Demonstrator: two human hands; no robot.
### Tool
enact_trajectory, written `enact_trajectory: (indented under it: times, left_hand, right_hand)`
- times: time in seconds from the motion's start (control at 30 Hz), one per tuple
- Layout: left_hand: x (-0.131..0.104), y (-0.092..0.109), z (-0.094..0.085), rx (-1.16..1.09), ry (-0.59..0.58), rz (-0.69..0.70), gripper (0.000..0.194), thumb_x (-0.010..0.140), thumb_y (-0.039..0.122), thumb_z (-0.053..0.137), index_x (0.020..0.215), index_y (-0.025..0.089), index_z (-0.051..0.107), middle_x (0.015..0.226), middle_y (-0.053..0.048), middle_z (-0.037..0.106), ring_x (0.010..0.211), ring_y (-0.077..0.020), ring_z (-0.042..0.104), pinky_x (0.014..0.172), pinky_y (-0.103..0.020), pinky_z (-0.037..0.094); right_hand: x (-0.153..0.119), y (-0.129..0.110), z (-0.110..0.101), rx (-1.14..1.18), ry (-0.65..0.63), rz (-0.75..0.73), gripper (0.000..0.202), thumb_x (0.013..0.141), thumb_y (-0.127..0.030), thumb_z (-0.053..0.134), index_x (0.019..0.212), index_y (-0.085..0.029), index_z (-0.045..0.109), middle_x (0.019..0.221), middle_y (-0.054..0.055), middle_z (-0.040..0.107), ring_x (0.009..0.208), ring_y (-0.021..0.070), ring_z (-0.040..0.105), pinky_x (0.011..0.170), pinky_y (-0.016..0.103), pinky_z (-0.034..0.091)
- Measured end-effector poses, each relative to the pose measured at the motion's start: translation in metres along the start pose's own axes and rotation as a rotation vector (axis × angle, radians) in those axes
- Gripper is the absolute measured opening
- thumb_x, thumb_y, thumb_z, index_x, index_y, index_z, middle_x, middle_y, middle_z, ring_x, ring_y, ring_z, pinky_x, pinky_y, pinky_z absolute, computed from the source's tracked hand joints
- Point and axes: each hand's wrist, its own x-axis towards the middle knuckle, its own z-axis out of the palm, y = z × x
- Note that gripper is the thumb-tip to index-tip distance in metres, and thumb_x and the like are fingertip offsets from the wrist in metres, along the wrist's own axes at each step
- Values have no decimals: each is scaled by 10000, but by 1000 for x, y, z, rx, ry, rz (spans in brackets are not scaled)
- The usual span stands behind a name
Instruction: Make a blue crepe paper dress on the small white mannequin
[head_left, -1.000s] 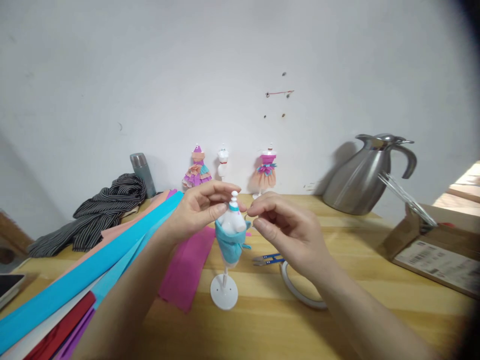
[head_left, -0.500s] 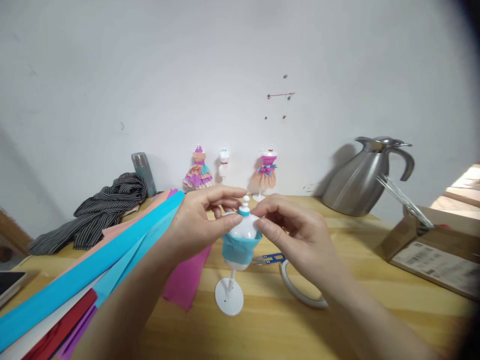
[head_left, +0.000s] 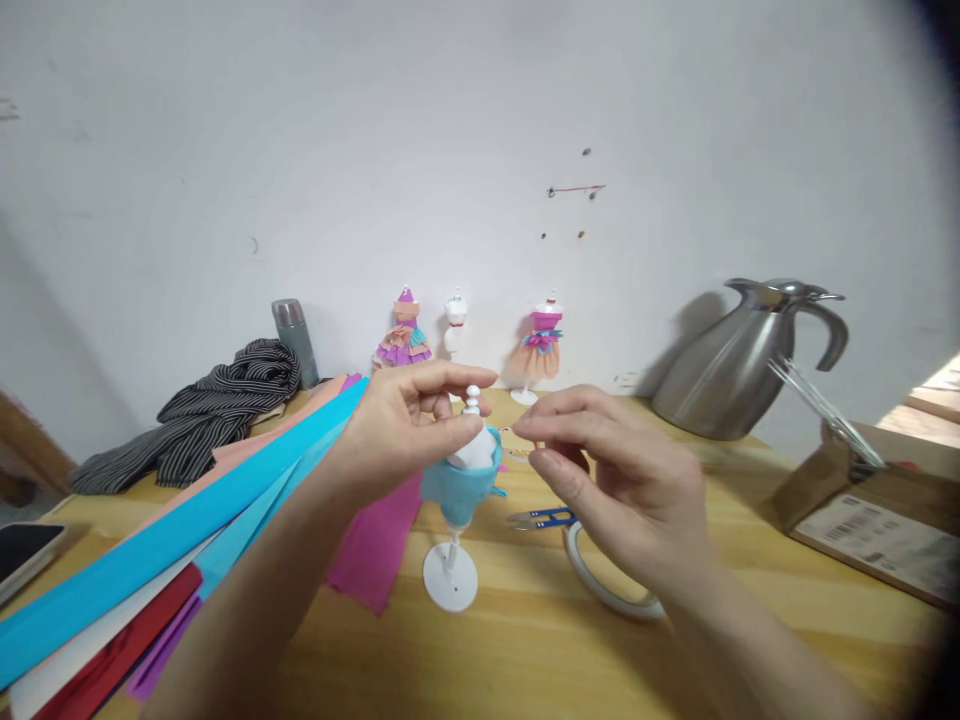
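Note:
A small white dress-form mannequin [head_left: 475, 450] stands in front of me on a round white base [head_left: 450, 578]. Blue crepe paper [head_left: 461, 490] wraps its torso. My left hand [head_left: 424, 415] has thumb and fingers closed about the neck, just under the beaded top [head_left: 472, 400]; the fingers behind are partly hidden. To the right of the form, my right hand [head_left: 607, 460] hovers with curled fingers and a gap between thumb and fingertips; I see nothing in it. Blue-handled thread snips [head_left: 551, 518] and a roll of white tape [head_left: 600, 590] lie below that hand.
Crepe paper strips [head_left: 180, 545] and a pink sheet [head_left: 379, 550] lie left. A striped cloth [head_left: 202, 410], grey bottle [head_left: 295, 340] and phone [head_left: 30, 555] are farther left. Dressed mannequins [head_left: 541, 345] stand by the wall. Right are a steel jug [head_left: 735, 370] and cardboard box [head_left: 877, 510].
My right hand has come away from the mannequin toward the right, its thumb and fingers parting. The mannequin has shifted slightly left in view, with my left hand still at its neck.

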Motion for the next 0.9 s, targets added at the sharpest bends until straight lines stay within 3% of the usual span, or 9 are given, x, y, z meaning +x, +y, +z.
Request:
enact_trajectory:
  times: [0.17, 0.4, 0.73, 0.9]
  left_hand:
    - [1, 1, -1, -48, -45, -47, 295, 726, 221, 706, 1010, 143, 713, 583, 22, 549, 480, -48, 440, 433, -166, 369]
    - [1, 4, 1, -71, -64, -52, 265, 732, 197, 698, 990, 136, 688, 534, 62, 507, 429, -34, 440, 407, -150, 369]
    - [0, 10, 9, 55, 114, 63, 204, 624, 151, 726, 827, 129, 731, 602, 19, 570, 486, -41, 416, 431, -161, 397]
    - [2, 5, 11, 163, 225, 126, 172, 608, 175, 751, 773, 141, 718, 561, 36, 529, 483, -46, 389, 423, -166, 356]
  right_hand:
    - [6, 1, -2, -54, -126, -97, 258, 867, -77, 546, 1032, -241, 656, 959, 65, 603, 806, 153, 583, 574, 261, 468]
    - [8, -2, -1, -92, -168, -134, 207, 849, -65, 548, 981, -195, 639, 980, 67, 594, 748, 120, 578, 558, 231, 510]
    - [3, -6, 3, -150, -131, -195, 171, 838, -77, 589, 956, -197, 611, 944, 57, 596, 772, 134, 591, 570, 238, 527]
    - [3, -14, 3, -255, -149, -316, 164, 847, -132, 595, 999, -188, 571, 936, 69, 601, 798, 159, 613, 631, 277, 544]
